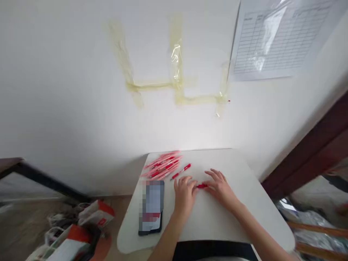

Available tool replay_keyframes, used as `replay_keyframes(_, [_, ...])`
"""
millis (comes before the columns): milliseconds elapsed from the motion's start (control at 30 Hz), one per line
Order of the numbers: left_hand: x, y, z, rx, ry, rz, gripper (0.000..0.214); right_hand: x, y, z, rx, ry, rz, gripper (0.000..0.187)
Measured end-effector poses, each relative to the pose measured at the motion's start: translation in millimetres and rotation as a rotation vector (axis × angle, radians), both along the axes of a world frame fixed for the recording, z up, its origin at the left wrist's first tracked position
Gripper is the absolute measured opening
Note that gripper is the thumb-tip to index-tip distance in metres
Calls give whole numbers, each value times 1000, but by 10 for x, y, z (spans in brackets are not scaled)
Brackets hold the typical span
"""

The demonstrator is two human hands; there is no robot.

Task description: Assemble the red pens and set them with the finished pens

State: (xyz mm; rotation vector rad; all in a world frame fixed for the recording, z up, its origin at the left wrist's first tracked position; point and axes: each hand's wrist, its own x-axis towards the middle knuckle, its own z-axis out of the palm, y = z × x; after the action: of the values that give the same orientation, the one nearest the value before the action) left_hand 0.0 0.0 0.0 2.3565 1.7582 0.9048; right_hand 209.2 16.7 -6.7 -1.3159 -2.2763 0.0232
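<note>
A short red pen lies level between my two hands, low over the white table. My left hand pinches its left end, with the fingers curled. At the other end, my right hand grips it between thumb and a finger, while its upper fingers stretch out. Both tips of the pen are partly hidden by my fingers. Just beyond my left hand, a single red pen rests slanted on the tabletop. Further left is a heap of pink and red pens or pen parts.
A dark-edged phone, partly pixelated, lies on the white table left of my left arm. The wall behind carries yellowed tape and a printed sheet. Boxes and clutter stand on the floor at left.
</note>
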Motion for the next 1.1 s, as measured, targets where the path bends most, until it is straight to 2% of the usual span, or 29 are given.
replay_keyframes(100, [-91, -62, -88, 67, 1, 79, 23, 49, 50, 2, 17, -14, 33, 18])
replay_keyframes(200, [-170, -108, -160, 118, -16, 122, 24, 153, 84, -54, 59, -21, 9, 18])
replay_keyframes(467, [-216, -81, -189, 103, -74, 125, 21, 388, 47, -268, 86, 48, -96, 23])
replay_keyframes(767, [-179, -82, -113, 29, -111, 107, 17, 385, 31, -239, 83, 58, -92, 25])
replay_keyframes(1100, [-152, -111, -101, 65, -93, 85, 16, 246, -30, -137, 120, -65, -76, 31])
